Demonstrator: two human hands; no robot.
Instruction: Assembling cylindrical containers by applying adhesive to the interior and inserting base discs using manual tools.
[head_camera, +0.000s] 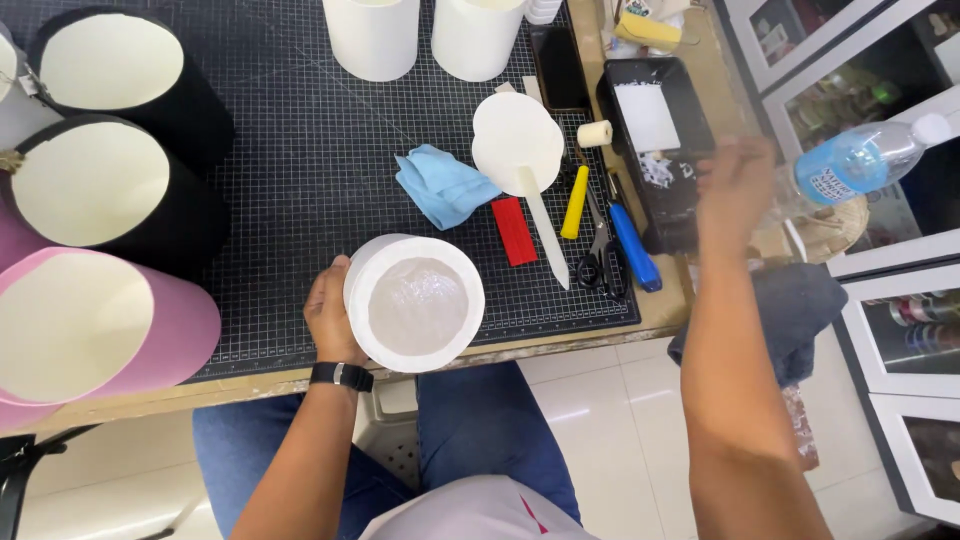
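Observation:
My left hand (329, 315) grips the side of a white round box (413, 301) at the near edge of the black cutting mat (300, 170); its open mouth faces me and the inside bottom looks glossy. My right hand (735, 195), blurred, is raised past the table's right end and holds a clear plastic water bottle (855, 165) with a blue label, lying almost sideways. A black watch is on my left wrist.
On the mat lie a blue cloth (443, 185), a white paper disc (517, 142), a white strip, a red block, yellow and blue tools and scissors (598, 262). A black tray (655, 140) sits at the right. Black and pink round boxes (95, 330) stand left; white cylinders (372, 35) behind. Cabinets are right.

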